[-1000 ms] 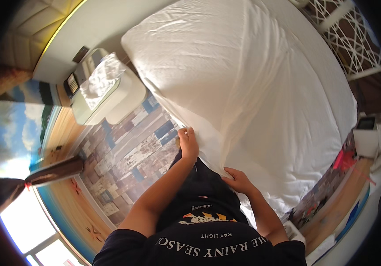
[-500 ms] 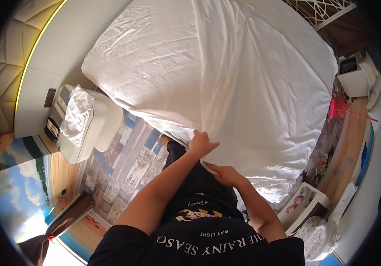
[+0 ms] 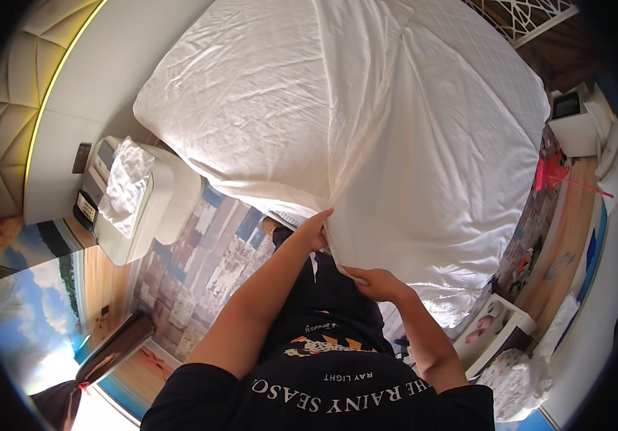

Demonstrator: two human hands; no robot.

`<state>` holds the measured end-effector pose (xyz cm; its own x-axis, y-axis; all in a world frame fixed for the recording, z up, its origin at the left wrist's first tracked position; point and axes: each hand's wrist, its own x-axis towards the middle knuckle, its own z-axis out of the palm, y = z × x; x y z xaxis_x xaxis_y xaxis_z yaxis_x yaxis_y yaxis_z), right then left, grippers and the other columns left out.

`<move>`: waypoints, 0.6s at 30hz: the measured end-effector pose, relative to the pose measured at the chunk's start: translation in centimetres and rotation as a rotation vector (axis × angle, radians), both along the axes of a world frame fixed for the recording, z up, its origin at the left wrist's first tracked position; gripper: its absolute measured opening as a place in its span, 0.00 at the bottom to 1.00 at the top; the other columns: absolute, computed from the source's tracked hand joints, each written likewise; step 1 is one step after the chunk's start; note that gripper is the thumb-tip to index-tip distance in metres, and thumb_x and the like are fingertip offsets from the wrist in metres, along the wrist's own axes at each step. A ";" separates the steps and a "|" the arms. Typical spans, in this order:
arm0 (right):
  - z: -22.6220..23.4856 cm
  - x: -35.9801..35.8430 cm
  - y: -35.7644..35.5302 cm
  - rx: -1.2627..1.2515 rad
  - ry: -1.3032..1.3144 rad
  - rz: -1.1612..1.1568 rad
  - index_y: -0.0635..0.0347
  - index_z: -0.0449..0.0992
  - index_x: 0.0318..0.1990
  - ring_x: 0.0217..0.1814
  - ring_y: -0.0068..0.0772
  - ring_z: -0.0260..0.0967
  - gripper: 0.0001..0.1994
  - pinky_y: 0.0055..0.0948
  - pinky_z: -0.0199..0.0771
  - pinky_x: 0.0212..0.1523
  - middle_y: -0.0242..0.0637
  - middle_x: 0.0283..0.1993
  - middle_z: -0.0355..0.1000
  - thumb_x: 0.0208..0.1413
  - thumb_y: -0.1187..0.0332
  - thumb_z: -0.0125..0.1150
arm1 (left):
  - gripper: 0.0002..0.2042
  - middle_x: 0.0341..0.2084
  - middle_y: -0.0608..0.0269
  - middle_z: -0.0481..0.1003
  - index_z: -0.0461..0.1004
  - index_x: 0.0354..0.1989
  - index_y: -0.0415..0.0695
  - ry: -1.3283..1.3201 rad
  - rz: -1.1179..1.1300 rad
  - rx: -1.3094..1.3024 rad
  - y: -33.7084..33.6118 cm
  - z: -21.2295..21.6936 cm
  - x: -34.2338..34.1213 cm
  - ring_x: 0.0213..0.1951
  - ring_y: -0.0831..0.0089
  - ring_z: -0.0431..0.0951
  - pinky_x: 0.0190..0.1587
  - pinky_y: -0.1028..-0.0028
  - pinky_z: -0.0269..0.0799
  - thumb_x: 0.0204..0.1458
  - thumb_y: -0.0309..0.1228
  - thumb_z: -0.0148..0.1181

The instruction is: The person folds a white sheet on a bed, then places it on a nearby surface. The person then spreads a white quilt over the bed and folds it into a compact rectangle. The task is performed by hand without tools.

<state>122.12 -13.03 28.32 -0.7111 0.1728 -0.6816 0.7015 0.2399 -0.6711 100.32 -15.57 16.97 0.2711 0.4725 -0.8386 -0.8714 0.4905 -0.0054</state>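
A white bed sheet (image 3: pixel 409 208) lies bunched and creased over a mattress (image 3: pixel 244 108), with folds running from its far side toward me. At the near edge of the bed my left hand (image 3: pixel 314 231) is closed on the sheet's edge, thumb pointing up along the cloth. My right hand (image 3: pixel 379 283) pinches the same edge a little nearer and to the right. Between both hands the cloth edge is drawn taut. Part of the sheet hangs over the near right corner of the bed. My left fingertips are partly hidden by the hand.
On the left stands a pale bedside table (image 3: pixel 172 187) bearing a white cloth (image 3: pixel 128 183) and a telephone (image 3: pixel 85 208). Patchwork flooring (image 3: pixel 194 266) runs beside the bed. At right are a white box-shaped shelf (image 3: pixel 499 330), a bundled white cloth (image 3: pixel 514 388) and a red item (image 3: pixel 550 174).
My left hand has closed on the sheet edge and turned, thumb upward. The sheet between my hands is pulled straighter, and its central folds have shifted slightly.
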 end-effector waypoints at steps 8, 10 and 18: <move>0.5 0.1 0.6 -0.003 -0.109 0.024 0.40 0.62 0.61 0.45 0.54 0.70 0.25 0.40 0.69 0.46 0.53 0.43 0.72 0.53 0.64 0.48 | 0.09 0.35 0.63 0.73 0.68 0.40 0.46 0.578 0.118 -0.143 0.0 -3.9 -2.0 0.37 0.69 0.74 0.38 0.65 0.73 0.58 0.37 0.51; 0.0 0.4 0.3 0.017 -0.095 0.027 0.40 0.62 0.61 0.44 0.54 0.70 0.25 0.41 0.69 0.46 0.53 0.42 0.72 0.53 0.63 0.49 | 0.12 0.29 0.61 0.72 0.68 0.37 0.41 0.721 0.132 -0.139 -0.3 -4.6 -2.4 0.31 0.66 0.74 0.34 0.62 0.71 0.56 0.39 0.53; -5.1 1.2 -0.7 -0.003 -0.088 0.161 0.42 0.69 0.56 0.47 0.54 0.69 0.20 0.43 0.69 0.48 0.50 0.44 0.72 0.54 0.62 0.49 | 0.12 0.25 0.46 0.73 0.66 0.35 0.37 1.422 -0.140 0.040 -2.1 -3.2 -2.0 0.29 0.52 0.73 0.34 0.60 0.68 0.58 0.35 0.48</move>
<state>123.30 -13.76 23.18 -0.6672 0.0598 -0.7425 0.7101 0.3520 -0.6098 98.32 -17.71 13.78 -0.7287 0.5414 -0.4193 -0.0699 0.5503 0.8320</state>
